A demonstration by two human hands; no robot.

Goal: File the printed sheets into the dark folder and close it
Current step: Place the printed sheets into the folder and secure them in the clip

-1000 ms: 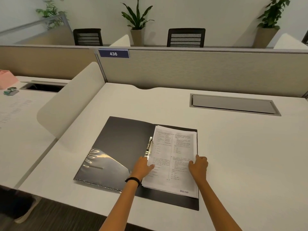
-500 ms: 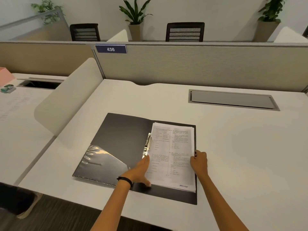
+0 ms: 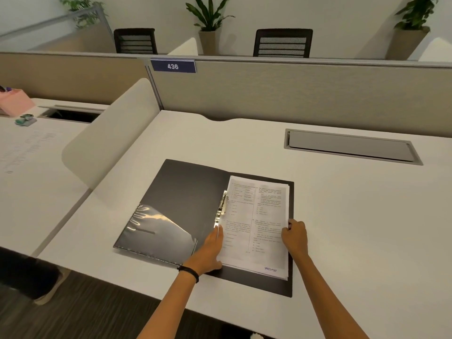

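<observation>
The dark folder (image 3: pixel 186 192) lies open on the white desk (image 3: pixel 342 216), with a clear plastic pocket (image 3: pixel 156 231) on its left flap. A stack of printed sheets (image 3: pixel 259 221) rests on its right half, beside the metal clip (image 3: pixel 222 206) at the spine. My left hand (image 3: pixel 210 250) lies flat against the stack's left edge, fingers together, just below the clip. My right hand (image 3: pixel 294 237) curls over the stack's right edge, pressing it. Neither hand lifts the paper.
A closed grey cable hatch (image 3: pixel 349 146) sits in the desk at the back right. A curved white divider (image 3: pixel 110 140) stands to the left, a beige partition (image 3: pixel 293 94) behind. The neighbouring desk holds a pink box (image 3: pixel 14 102) and a small green object (image 3: pixel 25 119).
My left hand slid off the page down to the stack's left edge. The stack shifted slightly left and squared up on the right half. My right hand stayed at the right edge.
</observation>
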